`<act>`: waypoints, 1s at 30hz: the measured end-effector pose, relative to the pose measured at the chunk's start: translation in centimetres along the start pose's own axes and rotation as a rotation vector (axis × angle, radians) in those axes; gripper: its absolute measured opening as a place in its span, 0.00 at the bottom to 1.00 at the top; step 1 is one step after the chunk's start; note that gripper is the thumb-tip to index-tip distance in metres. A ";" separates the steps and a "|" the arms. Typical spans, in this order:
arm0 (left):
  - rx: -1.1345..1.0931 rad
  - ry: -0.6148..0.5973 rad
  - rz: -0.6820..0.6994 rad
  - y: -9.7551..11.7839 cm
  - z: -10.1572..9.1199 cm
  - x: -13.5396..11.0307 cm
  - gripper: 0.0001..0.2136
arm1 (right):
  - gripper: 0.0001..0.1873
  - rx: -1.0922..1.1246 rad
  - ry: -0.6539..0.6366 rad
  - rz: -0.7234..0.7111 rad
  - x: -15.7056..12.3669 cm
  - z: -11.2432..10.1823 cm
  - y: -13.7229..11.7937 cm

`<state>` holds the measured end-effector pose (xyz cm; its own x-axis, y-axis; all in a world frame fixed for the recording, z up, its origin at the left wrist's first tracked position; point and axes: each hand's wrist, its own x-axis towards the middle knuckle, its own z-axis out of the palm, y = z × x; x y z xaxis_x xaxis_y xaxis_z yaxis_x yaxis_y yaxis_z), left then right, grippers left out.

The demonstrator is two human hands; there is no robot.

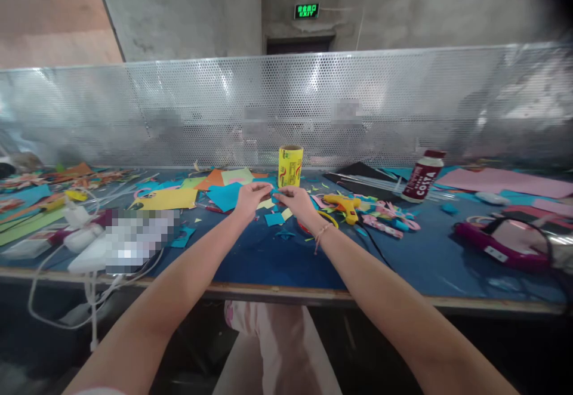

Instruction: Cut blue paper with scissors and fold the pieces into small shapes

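Note:
My left hand (251, 198) and my right hand (296, 200) meet above the middle of the blue table, fingers pinched and tips almost touching. Between the fingertips shows a small piece of blue paper (274, 190), partly hidden by the fingers. Just beyond the hands stands a yellow cardboard tube (290, 167) with printing. Below them on the table lie a blue paper square (274, 219) and a blue folded-looking scrap (285, 235). A larger blue sheet (224, 197) rests beside my left hand. Close to my right hand is a yellow glue gun (344, 205).
A perforated metal screen (201, 108) runs along the table's back. Right of centre stands a dark red COSTA bottle (422, 177) by clear sticks. A purple device (504, 246) lies at far right. White chargers and cables (83, 237) clutter the left, with yellow paper (168, 198) nearby.

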<state>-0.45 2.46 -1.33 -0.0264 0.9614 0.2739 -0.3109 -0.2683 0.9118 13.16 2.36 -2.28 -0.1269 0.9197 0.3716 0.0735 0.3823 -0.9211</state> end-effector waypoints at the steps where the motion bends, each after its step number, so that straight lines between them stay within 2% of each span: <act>1: 0.000 0.001 -0.006 0.0 0.0 0.1 0.10 | 0.14 0.011 -0.005 0.002 0.0 0.0 0.0; 9: -0.014 0.011 -0.061 -0.4 -0.1 0.2 0.12 | 0.10 0.061 0.002 0.066 -0.1 0.1 -0.2; 21: -0.111 -0.002 -0.166 0.3 0.3 -0.3 0.08 | 0.09 0.045 0.005 0.070 -0.2 0.1 -0.3; 26: -0.106 -0.042 -0.154 0.4 0.3 -0.3 0.10 | 0.11 0.046 0.000 0.038 -0.2 0.0 -0.3; 30: -0.131 -0.030 -0.168 0.9 0.6 -0.7 0.10 | 0.15 0.042 0.035 0.042 -0.2 0.0 -0.3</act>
<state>-0.12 1.51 -0.55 0.0637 0.9892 0.1318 -0.4294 -0.0921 0.8984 13.21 2.10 -2.05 -0.0901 0.9377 0.3355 0.0363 0.3397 -0.9398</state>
